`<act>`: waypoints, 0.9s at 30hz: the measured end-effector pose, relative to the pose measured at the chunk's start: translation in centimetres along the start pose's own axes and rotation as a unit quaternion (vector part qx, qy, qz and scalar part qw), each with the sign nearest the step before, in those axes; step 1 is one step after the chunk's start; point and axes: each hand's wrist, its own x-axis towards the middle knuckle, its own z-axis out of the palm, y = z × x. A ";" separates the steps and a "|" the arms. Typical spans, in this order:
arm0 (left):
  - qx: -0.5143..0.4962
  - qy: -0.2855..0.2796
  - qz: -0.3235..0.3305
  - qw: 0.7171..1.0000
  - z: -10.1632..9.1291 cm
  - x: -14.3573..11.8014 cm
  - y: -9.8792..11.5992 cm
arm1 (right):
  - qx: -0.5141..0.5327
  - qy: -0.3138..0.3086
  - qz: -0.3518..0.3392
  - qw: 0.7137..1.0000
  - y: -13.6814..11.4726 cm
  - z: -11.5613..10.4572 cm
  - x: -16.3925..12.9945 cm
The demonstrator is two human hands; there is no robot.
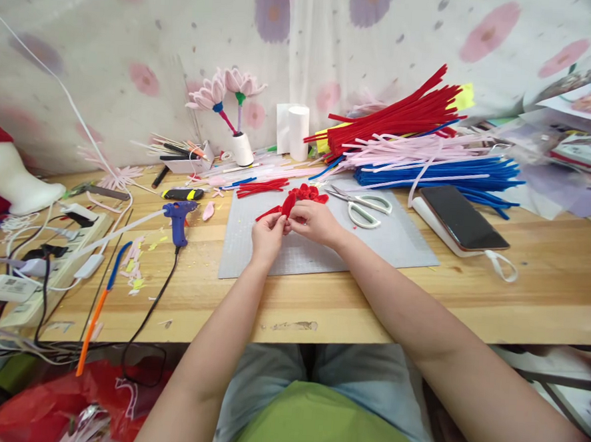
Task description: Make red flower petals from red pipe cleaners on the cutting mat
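Note:
Over the grey cutting mat [399,247], my left hand [267,238] and my right hand [316,222] meet, fingers pinched together. Between their fingertips is a red pipe cleaner [288,204], bent into a petal-like loop; a straight red end sticks out to the left. Fingers cover part of it. Just behind my right hand lie several red looped pieces [313,193]. Short red pipe cleaner lengths [262,187] rest at the mat's back edge. Scissors [363,216] with pale handles lie on the mat, to the right of my right hand.
Bundles of red [392,120] and blue pipe cleaners [443,175] lie at the back right, behind a phone [464,218]. On the left are a blue glue gun [178,220], its cord, and a power strip [56,280]. Pink flowers stand in a white vase [243,150].

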 end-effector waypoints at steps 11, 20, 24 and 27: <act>0.010 -0.008 -0.044 0.999 -0.3 0.3 -0.1 | -0.021 -0.046 -0.030 0.998 1.0 0.2 -0.4; -0.054 -0.046 -0.095 0.993 -0.9 0.2 1.0 | 0.270 0.002 0.108 0.957 1.3 0.3 -0.4; -0.027 -0.058 -0.092 0.994 -0.8 0.0 0.8 | 0.414 -0.008 0.247 0.876 1.3 0.7 -0.2; -0.008 -0.085 -0.093 0.992 -0.6 -0.2 0.8 | 0.426 -0.016 0.272 0.863 0.9 1.0 -0.1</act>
